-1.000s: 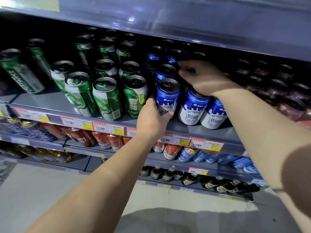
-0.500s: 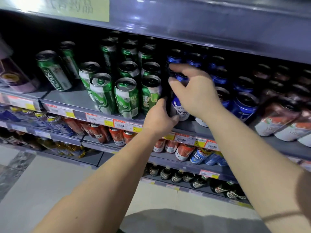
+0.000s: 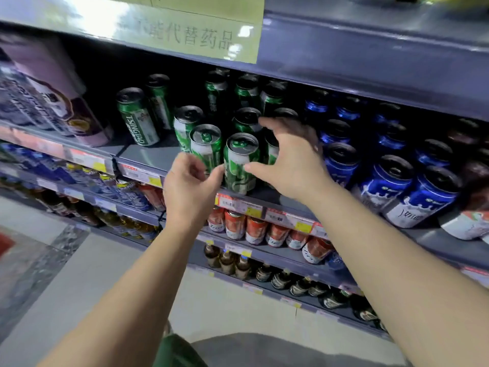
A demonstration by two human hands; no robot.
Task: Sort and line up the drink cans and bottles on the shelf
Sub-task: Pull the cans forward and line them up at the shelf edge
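Two hands, left and right, hover loosely open and empty around the front green can at the shelf edge; probably smooth, stiff and full, best held mid-body.

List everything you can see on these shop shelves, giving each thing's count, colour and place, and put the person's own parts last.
green cans: about a dozen, green, middle of upper shelf
blue cans: about ten, blue and white, right of the green ones
purple packs: count unclear, purple, far left
red cans: several, red, shelf below
brown bottles: a row, brown, lowest shelf
price tags: many, white and yellow, shelf edges
paper sign: one, pale green, top
left hand: empty, before the green cans
right hand: spread, reaching the green cans
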